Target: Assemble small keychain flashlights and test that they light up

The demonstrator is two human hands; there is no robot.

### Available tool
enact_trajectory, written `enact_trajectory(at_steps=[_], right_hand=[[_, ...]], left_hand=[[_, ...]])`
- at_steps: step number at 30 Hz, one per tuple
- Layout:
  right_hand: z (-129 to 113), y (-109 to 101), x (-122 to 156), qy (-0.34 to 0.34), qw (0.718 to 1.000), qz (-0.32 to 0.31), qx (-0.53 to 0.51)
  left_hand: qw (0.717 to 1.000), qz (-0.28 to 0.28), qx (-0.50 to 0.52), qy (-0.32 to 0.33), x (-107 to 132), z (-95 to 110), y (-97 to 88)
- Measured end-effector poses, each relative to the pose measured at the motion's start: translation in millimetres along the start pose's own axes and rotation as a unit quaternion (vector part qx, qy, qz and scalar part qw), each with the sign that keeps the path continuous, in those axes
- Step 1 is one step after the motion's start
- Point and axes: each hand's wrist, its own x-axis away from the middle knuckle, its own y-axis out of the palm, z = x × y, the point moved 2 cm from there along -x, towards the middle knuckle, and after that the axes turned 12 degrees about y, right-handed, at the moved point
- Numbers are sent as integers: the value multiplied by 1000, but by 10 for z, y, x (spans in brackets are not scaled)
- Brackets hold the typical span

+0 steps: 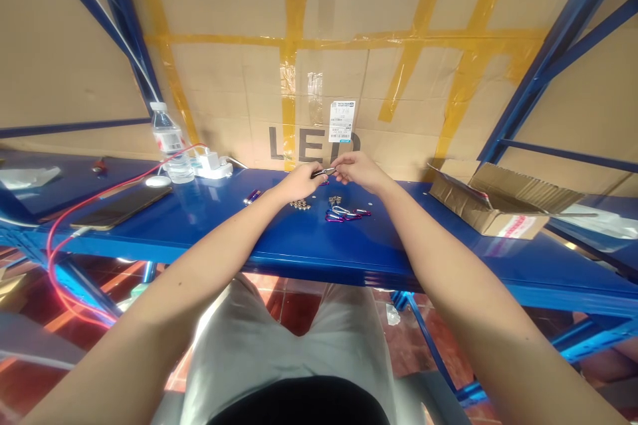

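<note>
Slim dark tool point(323, 173), prob. metal, is held above the far-middle part of the blue tabletop point(214, 226), its tip to the right. L hand point(300, 184) has it, fingers closed round its left end. R hand point(359, 169) is at the tip, fingers bent in w/ thumb and index close tog.; can't tell if they grip the tip or some small part. A bit of purple shows just under the tool, too small to make out.

Just near of the hands: small pile of brassy metal bits point(300, 204) by the L wrist, a second pile of metal bits point(335, 200) to its right, then a few coloured carabiners point(343, 214), purple, blue & red, on the near side of that. Left of the L forearm, a small purple-blue item point(252, 196).

Further out: open cardboard box point(513, 222) on the right; on the left a phone point(122, 206) w/ red cable point(107, 196), clear bottle point(172, 143) & white power strip point(213, 166). Far side: big taped cardboard sheet point(239, 93) marked LED, w/ white label point(341, 121)
</note>
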Motion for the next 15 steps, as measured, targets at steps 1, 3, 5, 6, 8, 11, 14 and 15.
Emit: enact_trajectory(at_steps=[1,3,5,6,8,11,14,15], right_hand=[[-5,17,4,3,1000,1,-12],[-14,43,21,8,1000,-1,-25],[-20,68,41,3,1000,-14,-27],[-21,83,49,-4,999,-24,-24],[-14,114,54,-19,999,-38,-13],[11,154,31,-42,998,-40,-14],[29,179,-8,-74,995,-42,-55],[31,182,-19,-84,993,-43,-68]], left_hand=[[1000,4,12,-6,-8,-9,3],[999,15,41,-24,-28,-36,6],[997,28,68,-37,-46,-59,0],[996,33,77,-38,-52,-65,-4],[995,37,89,-35,-54,-68,-14],[991,38,119,-44,-40,-47,-22],[981,46,175,-67,-26,1,-20],[977,51,196,-73,-26,18,-18]])
